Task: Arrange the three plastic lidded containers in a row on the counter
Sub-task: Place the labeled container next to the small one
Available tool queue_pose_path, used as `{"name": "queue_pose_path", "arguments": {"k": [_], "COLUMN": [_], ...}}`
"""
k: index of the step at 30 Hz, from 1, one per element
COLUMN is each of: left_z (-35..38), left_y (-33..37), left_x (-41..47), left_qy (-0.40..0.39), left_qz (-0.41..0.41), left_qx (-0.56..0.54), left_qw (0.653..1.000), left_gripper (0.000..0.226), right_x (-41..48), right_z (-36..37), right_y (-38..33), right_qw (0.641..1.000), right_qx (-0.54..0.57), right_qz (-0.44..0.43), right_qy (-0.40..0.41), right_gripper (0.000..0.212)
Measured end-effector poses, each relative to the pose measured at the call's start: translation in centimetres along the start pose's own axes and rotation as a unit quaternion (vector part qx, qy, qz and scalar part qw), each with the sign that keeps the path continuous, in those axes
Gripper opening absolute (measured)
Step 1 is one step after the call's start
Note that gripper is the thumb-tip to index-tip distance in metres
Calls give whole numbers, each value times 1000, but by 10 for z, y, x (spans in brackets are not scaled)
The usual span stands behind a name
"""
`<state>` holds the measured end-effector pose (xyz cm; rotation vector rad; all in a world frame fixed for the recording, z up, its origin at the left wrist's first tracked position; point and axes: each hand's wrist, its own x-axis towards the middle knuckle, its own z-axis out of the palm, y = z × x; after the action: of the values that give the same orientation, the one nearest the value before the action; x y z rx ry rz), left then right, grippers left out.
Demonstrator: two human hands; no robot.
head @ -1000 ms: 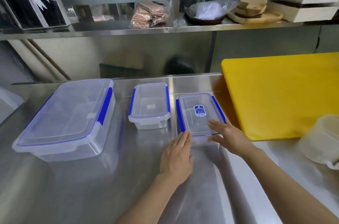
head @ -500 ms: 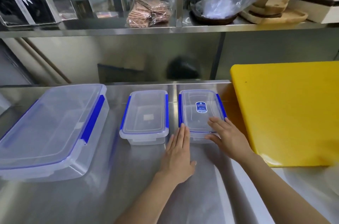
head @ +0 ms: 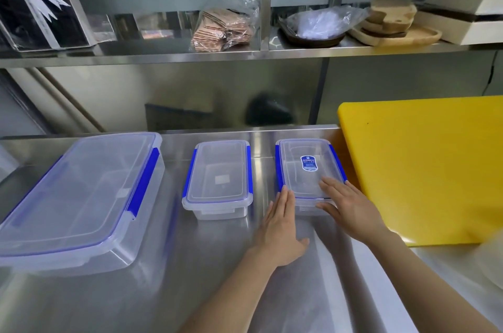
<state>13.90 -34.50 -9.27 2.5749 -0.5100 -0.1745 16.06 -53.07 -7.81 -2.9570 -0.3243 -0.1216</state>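
Since a second ago you have slid the labelled container (head: 309,169) back level with the middle container (head: 218,175) and large container (head: 81,191). Your left hand (head: 280,232) and right hand (head: 351,207) lie flat and open against its near edge, steering, not gripping, beside the yellow board (head: 424,166).

1. Steel counter (head: 168,291): flat, reflective, bearing all items below.
2. Middle container (head: 217,176): lidded, blue clips; the landmark.
3. Large container (head: 81,196): left of the middle container, apart from it, angled.
4. Labelled container (head: 306,166): right of the middle container, with a gap between.
5. Yellow cutting board (head: 424,166): farther right, just beside the labelled container.
6. Left hand (head: 280,229): flat on the counter, right of and nearer than the middle container.
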Motion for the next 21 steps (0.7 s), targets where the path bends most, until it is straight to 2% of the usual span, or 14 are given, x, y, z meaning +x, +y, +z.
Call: {"name": "queue_pose_path", "arguments": {"k": [6,11,13,15,18,19,21], "left_z": [7,-6,-20,-38,-64,-70,-79], "left_y": [19,19,15,6,-23,-36,-63], "left_x": [12,14,12,5,-5,-8,-13], "left_qy": [-28,-46,20,151,343,373,339], "left_qz": [30,44,57,53,-12,-41,-119], "left_qx": [5,33,26,-2,-19,-8,31], "left_qw": [999,997,998,987,939,927,933], "left_gripper": [96,88,77,64,51,50,57], "right_x": [-11,-11,-8,-5,5,9,18], "right_z": [-10,-12,-15,-20,-24,-23,-15], "right_y": [22,22,15,-1,-43,-58,-89], "right_qw": [1000,999,997,998,996,992,986], "right_qx": [5,-16,-48,-43,72,115,166], "right_qz": [28,46,56,43,17,14,5], "right_qy": [3,-15,-19,15,57,50,23], "right_gripper": [57,58,58,57,52,52,55]}}
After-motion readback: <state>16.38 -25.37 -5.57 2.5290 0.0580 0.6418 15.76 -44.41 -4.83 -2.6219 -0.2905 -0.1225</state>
